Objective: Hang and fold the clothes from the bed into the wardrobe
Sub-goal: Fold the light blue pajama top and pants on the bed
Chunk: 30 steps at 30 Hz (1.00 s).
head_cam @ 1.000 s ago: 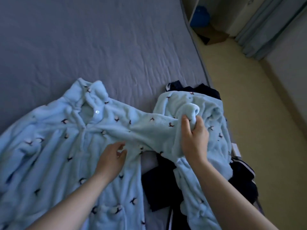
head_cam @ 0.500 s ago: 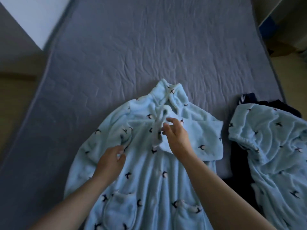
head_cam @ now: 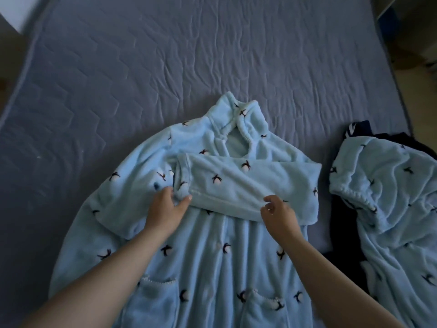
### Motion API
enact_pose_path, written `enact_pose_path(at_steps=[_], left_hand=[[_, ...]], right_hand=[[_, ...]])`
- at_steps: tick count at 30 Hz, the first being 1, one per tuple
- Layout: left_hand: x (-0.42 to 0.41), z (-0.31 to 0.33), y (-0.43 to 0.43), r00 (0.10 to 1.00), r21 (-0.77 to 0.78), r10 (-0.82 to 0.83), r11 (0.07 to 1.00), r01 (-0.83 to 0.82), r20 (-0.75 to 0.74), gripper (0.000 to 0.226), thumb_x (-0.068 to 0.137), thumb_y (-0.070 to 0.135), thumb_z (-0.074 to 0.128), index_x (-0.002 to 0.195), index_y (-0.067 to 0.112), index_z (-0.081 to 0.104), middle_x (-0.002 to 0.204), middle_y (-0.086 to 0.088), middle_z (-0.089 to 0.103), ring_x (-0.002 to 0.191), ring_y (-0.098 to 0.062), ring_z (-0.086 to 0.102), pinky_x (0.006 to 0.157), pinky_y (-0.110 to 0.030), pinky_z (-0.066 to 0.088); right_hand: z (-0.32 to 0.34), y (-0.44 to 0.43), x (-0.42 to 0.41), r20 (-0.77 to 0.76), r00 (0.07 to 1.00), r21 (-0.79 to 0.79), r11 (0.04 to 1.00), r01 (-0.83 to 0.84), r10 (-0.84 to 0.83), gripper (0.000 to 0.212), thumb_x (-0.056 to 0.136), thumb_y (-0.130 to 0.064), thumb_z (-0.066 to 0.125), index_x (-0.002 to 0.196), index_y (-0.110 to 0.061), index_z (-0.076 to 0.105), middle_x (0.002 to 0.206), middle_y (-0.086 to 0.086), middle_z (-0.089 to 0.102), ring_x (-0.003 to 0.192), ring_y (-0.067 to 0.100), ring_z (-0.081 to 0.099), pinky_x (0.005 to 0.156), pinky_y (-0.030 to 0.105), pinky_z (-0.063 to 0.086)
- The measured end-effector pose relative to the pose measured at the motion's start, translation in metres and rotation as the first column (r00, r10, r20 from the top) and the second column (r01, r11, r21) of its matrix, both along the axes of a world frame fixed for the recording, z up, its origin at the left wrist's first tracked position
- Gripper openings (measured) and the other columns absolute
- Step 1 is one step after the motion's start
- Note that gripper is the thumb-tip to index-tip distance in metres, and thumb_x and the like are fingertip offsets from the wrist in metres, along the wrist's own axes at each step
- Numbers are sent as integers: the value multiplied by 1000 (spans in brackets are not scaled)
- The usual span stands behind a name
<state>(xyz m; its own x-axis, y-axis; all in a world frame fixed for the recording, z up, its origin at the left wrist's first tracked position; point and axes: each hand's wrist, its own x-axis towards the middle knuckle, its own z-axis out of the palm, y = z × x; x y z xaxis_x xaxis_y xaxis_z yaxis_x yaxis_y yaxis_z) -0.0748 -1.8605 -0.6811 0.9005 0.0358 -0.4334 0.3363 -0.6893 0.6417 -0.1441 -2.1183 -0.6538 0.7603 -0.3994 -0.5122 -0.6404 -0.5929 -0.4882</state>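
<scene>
Pinching sleeve cuff [head_cam: 182,185] now: left hand [head_cam: 165,210].

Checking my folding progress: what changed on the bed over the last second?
The sleeve swung from over the side pile across the chest of the pajama top. The left hand now pinches its cuff; the right hand moved off the cuff. The side pile stayed put.

One head view only; it looks steeply down from close above the bed [head_cam: 212,55], facing its far end.
</scene>
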Motion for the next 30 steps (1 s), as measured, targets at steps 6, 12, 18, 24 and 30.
enact_pose_path(at_steps=[6,12,18,24,30], left_hand=[[46,-39,-38,999,50,22,998,-24,42,45,79,46,70,102,9,58,101,-11,60,99,-31,57,74,-31,38],[63,-69,-58,993,150,110,982,-116,48,46,76,45,74,79,2,60,88,-16,65,86,-33,62,65,-30,39],[50,-63,-54,991,-34,130,991,-129,21,43,70,36,62,72,-6,58,75,-20,57,77,-31,57,63,-33,37],[14,-59,-3,996,-2,-71,998,71,-52,41,70,28,74,61,-5,52,64,-20,57,61,-29,54,52,-29,37],[42,-60,-20,938,-265,166,931,-251,-306,32,63,31,83,74,5,67,74,-11,69,75,-26,67,69,-36,57]], right_hand=[[-41,-32,6,15,993,-130,984,-118,121,40,90,-18,58,130,-17,54,127,6,51,112,25,51,88,31,44],[-73,-35,10,51,993,-130,986,-100,107,46,87,-20,62,132,-17,52,128,5,47,114,24,48,84,29,43],[-78,-38,-4,55,986,-190,971,-143,156,48,86,-25,65,131,-16,50,129,6,47,116,26,46,88,34,46],[-79,-32,-11,-115,894,-409,800,-440,433,51,85,-45,63,130,-28,47,125,-3,49,118,22,45,100,36,33],[-79,-31,2,-150,843,-354,768,-534,517,6,88,-24,56,93,-23,52,87,-7,58,74,18,56,84,32,40]])
